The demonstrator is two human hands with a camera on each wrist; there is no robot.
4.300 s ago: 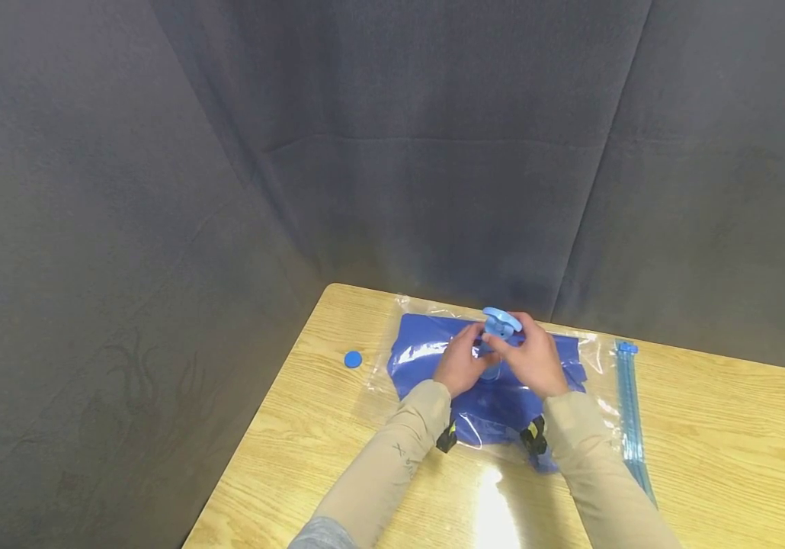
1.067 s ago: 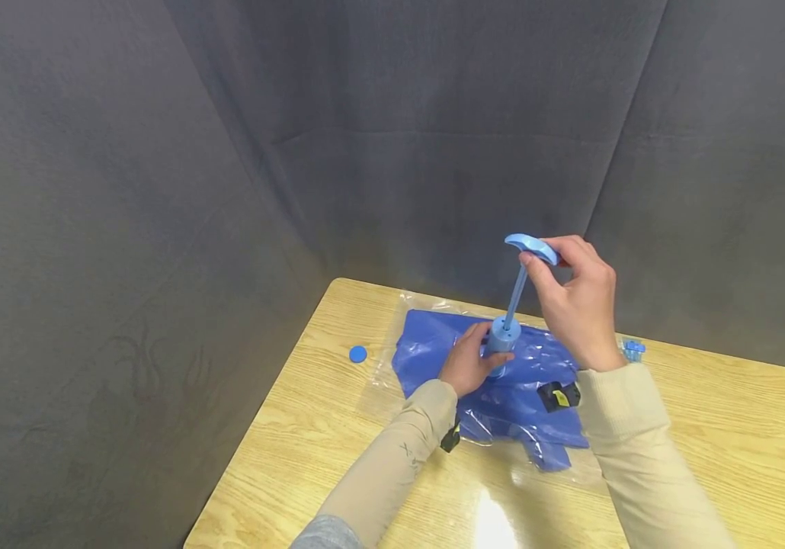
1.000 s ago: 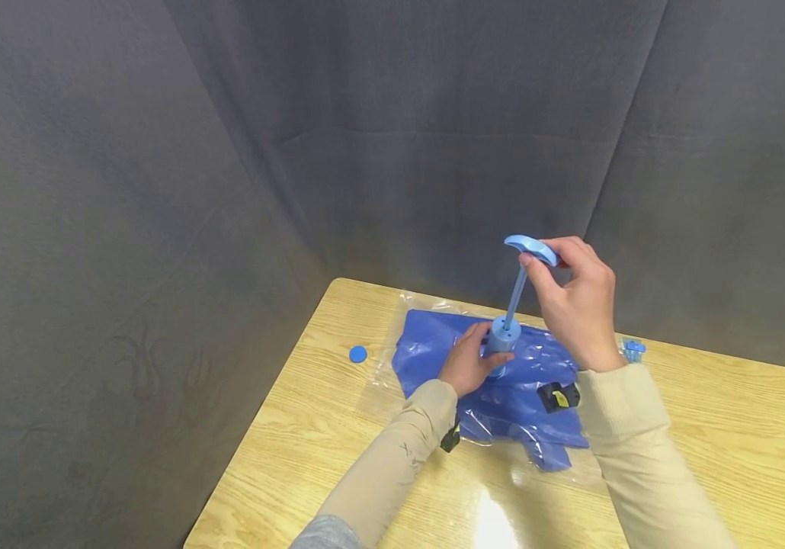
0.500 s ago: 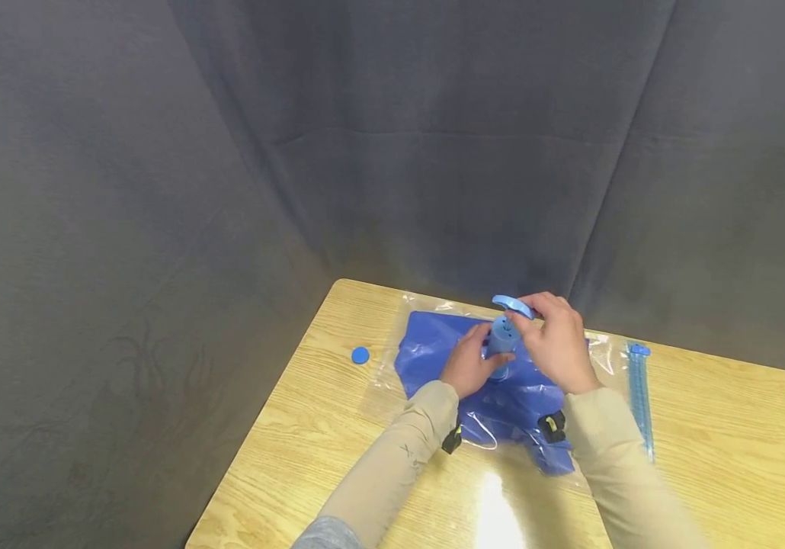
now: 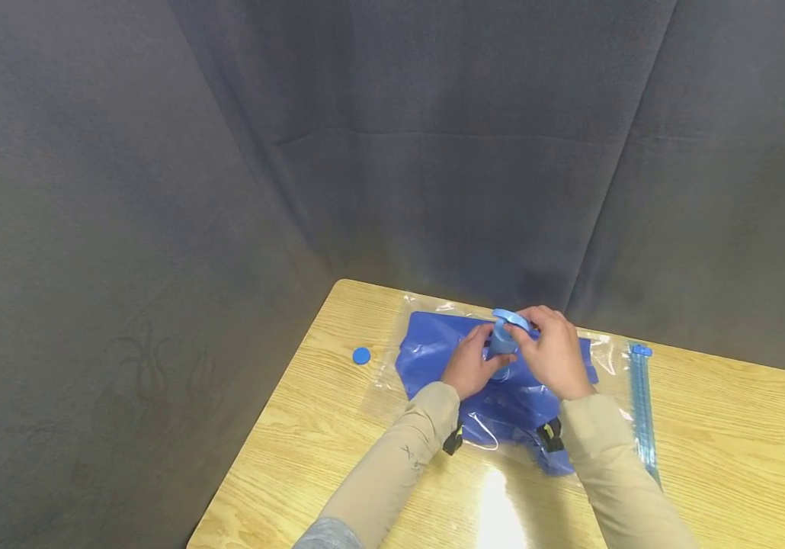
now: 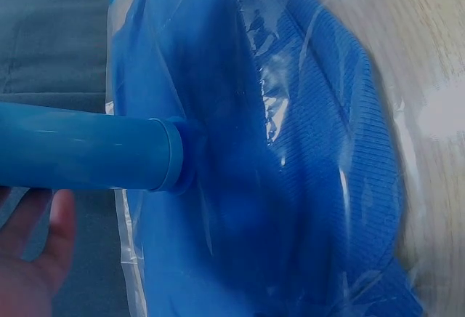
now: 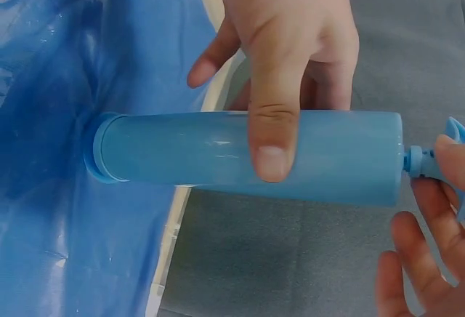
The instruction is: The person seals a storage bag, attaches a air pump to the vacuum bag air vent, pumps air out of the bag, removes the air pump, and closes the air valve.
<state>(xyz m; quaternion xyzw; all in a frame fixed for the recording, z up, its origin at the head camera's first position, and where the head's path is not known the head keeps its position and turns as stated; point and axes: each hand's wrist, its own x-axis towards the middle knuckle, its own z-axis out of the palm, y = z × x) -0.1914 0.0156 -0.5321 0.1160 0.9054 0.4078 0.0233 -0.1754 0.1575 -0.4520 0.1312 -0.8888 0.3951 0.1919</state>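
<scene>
A clear vacuum storage bag (image 5: 605, 354) with a folded blue ribbed garment (image 6: 341, 113) inside lies on the table. A light-blue hand pump (image 7: 182, 146) stands on the bag's valve, its base ring (image 6: 174, 155) against the plastic. My left hand (image 5: 469, 362) grips the pump's barrel, thumb across it in the right wrist view. With my right hand (image 5: 555, 352) I hold the curved pump handle (image 5: 512, 318) at the top. Only a short piece of rod (image 7: 414, 161) shows between barrel and handle. The valve beneath the pump is mostly hidden.
A round blue cap (image 5: 361, 356) lies on the wooden table (image 5: 296, 435) left of the bag. The bag's zip strip with a blue slider (image 5: 642, 350) runs along its right side. Dark grey curtains (image 5: 434, 191) hang behind and to the left.
My right hand has come down with the handle, and the rod that stood far out a second ago is nearly all in the barrel. My left hand has stayed on the pump.
</scene>
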